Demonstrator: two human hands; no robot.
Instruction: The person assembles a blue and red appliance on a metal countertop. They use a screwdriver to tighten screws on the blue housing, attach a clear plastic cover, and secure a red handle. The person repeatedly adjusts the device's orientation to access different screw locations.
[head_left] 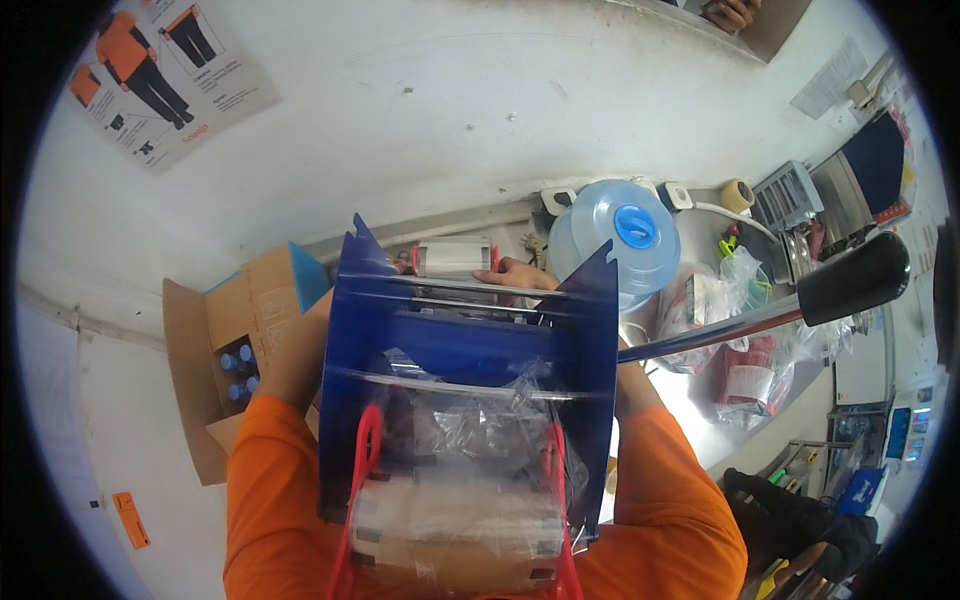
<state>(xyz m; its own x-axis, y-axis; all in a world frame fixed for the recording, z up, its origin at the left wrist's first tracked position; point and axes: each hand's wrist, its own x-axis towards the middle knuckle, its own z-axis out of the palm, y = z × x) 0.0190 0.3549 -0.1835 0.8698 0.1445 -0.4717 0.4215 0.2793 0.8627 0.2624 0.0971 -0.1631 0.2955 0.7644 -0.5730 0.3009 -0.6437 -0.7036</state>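
A blue metal hand-lever machine [465,350] stands in front of me, with crossbars between its two side plates. At its far side is a white cylinder with red ends [455,257]. My right hand [520,274] has its fingers closed at the cylinder's right end. At its left end show a few fingers of my left hand [402,262]; the blue plate hides the rest of it. Toward me, a wide roll of clear film [455,525] sits between two red holders [367,450]. Crumpled film runs from the roll into the machine. A black-handled lever [855,278] sticks out to the right.
An open cardboard box [255,310] with blue-capped bottles stands left. Behind right is a large blue water jug [595,235], beside plastic-bagged items [750,375]. Sockets and a cable [735,215] lie along the wall. Another person's hand [732,14] shows at an opening above.
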